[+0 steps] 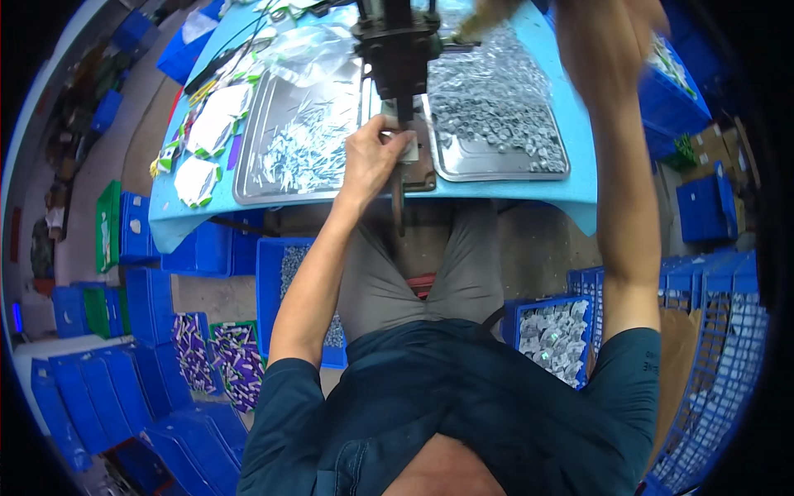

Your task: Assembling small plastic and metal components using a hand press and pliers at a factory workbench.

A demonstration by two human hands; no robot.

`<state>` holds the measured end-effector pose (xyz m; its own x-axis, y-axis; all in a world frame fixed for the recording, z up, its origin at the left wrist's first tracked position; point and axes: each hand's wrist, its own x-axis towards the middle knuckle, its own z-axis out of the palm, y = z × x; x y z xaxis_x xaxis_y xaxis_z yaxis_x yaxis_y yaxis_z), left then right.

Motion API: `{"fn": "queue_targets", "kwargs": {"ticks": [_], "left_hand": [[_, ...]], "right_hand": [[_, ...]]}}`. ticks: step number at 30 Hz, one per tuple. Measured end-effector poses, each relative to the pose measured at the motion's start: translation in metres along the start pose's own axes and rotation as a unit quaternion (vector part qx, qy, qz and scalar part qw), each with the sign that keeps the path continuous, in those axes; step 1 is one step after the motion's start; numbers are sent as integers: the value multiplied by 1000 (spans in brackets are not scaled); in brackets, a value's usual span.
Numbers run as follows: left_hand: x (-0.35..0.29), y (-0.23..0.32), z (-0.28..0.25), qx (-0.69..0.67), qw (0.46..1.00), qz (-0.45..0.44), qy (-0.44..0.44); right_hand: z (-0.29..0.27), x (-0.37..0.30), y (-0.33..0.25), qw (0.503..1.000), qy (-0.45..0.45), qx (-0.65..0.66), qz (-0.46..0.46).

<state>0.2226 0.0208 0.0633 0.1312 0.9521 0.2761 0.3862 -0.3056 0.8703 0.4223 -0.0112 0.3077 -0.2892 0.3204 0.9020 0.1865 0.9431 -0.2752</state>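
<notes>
My left hand (374, 159) is closed in a pinch under the ram of a dark hand press (397, 50). Its thumb and fingertips hold a small pale piece (411, 150) at the press base (424, 169). My right hand (608, 37) is raised at the upper right, smeared by motion, so its fingers cannot be read. Left of the press, a metal tray (246, 183) carries many slim silvery strips (306, 145). On the right, another metal tray (496, 171) holds small round metal parts (500, 120), with clear plastic film (496, 66) behind them.
A light-blue cloth (583, 165) covers the table. White and green packets (219, 120) lie at its left. Below stand a blue bin of metal parts (269, 273), purple packets (240, 364) and a blue crate (513, 322) of silvery pieces (554, 339). Stacked blue crates (99, 388) flank me.
</notes>
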Motion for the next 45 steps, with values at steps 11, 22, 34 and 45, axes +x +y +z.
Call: {"fn": "queue_targets", "kwargs": {"ticks": [11,22,34,45], "left_hand": [[-57,-5,-144,335,937,-48,-91],[-22,-71,-90,383,922,-50,26],[-27,-73,-102,250,966,-19,59],[-31,-76,-117,194,978,-29,77]], "right_hand": [[47,-230,118,905,-276,-146,289],[81,-241,100,919,-162,-179,313],[134,-208,98,892,-103,-82,432],[123,-213,94,925,-100,5,365]]}}
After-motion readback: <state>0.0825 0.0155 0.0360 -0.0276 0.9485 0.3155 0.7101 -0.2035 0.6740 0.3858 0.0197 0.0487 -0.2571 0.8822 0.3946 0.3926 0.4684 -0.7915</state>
